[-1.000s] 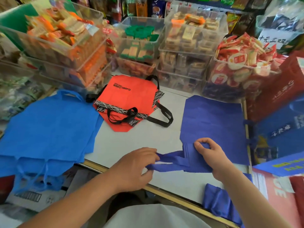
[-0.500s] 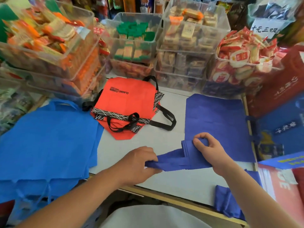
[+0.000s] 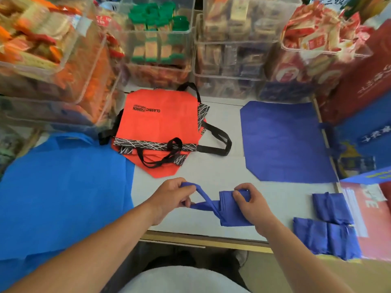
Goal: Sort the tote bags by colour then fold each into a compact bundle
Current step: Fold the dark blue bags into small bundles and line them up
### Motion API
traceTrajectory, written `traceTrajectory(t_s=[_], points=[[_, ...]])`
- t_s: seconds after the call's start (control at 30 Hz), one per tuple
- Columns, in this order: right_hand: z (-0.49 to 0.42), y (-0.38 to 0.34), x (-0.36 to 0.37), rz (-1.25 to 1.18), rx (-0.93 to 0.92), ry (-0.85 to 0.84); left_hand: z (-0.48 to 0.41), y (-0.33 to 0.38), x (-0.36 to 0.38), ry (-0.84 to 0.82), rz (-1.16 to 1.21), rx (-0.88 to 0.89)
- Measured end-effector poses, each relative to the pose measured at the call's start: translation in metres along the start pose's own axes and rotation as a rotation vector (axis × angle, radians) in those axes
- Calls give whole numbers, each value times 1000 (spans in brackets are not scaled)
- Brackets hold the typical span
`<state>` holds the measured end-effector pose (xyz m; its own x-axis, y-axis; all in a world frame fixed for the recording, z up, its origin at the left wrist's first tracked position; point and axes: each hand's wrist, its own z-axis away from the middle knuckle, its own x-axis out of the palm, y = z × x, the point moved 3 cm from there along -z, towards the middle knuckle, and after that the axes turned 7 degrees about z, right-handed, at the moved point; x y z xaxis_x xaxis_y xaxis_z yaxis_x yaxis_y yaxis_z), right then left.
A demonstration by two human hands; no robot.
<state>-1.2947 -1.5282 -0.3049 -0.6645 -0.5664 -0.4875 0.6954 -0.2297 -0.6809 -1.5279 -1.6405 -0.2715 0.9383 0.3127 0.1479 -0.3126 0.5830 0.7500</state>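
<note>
Tabletop (image 3: 222, 170), pale with a tan front edge, is stretching out beneath both hands. Stacked clear plastic bins of wrapped snacks (image 3: 232, 60) are standing along its far side, well beyond the grip. A large bright blue non-woven tote bag (image 3: 63, 187) is lying spread flat to the left of the grip and is hanging over the front edge. A dark blue non-woven tote bag (image 3: 283, 140) is lying flat beyond the grip and to its right. An orange-red tote bag with black handles and patterned trim (image 3: 160, 123) is lying beyond and slightly left. Two folded dark blue bundles (image 3: 325, 237) are sitting to the right of the grip, near the front edge. Between the hands, a folded dark blue tote bundle (image 3: 232, 218) is sitting on the table close to the front edge. The right hand (image 3: 251, 206) is gripping it, with thumb and curled fingers closing over its top. The bundle's dark blue handle strap (image 3: 204, 194) is running out leftward in a loop. The left hand (image 3: 171, 197) is pinching that loop with curled fingers and is holding it taut above the table.
</note>
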Motion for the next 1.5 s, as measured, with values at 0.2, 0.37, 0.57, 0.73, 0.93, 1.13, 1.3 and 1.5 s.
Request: traceTrajectory(t_s=[0.2, 0.37, 0.57, 0.73, 0.93, 1.13, 1.3, 1.5], points=[[-17, 40, 36, 144, -124, 122, -30, -43, 6, 192, -190, -56], [-37, 72, 61, 355, -173, 223, -54, -78, 14, 401, -241, -54], [-41, 77, 83, 745, -678, 475, -71, -96, 6, 486, -509, 19], [-41, 77, 98, 533, -597, 344, -80, -108, 2, 497, -539, -39], [-30, 74, 112, 668, -431, 285, -89, -116, 5, 542, -603, -104], [-38, 74, 120, 854, -348, 208, -92, -117, -7, 576, -646, -74], [-50, 72, 117, 957, -406, 142, -92, -113, -6, 342, -1141, 505], [-68, 71, 106, 1004, -503, 131, -85, -135, -13, -246, -1552, 968]])
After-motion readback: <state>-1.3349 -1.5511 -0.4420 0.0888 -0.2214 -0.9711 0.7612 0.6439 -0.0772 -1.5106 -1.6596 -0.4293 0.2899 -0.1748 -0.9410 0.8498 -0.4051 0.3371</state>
